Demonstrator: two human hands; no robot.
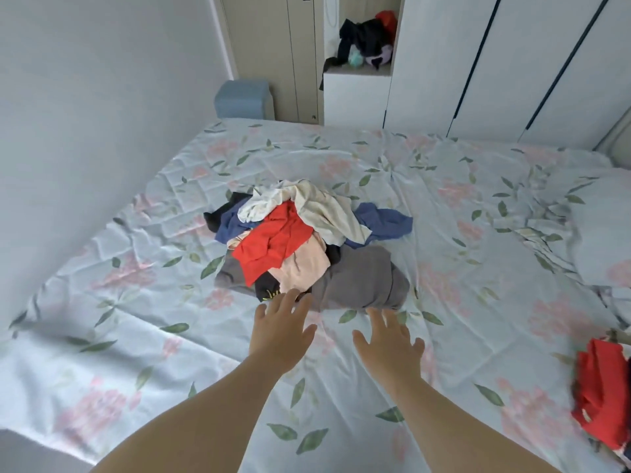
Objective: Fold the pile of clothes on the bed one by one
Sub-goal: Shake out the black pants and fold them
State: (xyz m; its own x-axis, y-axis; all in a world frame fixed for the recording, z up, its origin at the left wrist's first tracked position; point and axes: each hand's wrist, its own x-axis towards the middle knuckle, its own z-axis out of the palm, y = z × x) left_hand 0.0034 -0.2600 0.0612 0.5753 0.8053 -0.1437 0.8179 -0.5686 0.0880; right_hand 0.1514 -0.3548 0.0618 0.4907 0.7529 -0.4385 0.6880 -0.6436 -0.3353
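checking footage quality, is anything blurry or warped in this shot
Head view: wide-angle distortion tilts the wardrobe doors; the red garment at the right edge is smeared; the clothes pile, left hand and right hand look fairly sharp; lighting is soft, no glare.

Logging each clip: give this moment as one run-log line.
phase: pre-grasp | left hand: open, near pile of clothes | right hand: open, over bed sheet | red garment: apart, right edge

A loose pile of clothes (304,240) is heaped at frame centre on the floral-sheeted bed (444,268). Red, white, blue, grey and peach garments are tangled unfolded. A red garment (601,394) is seen at lower right.
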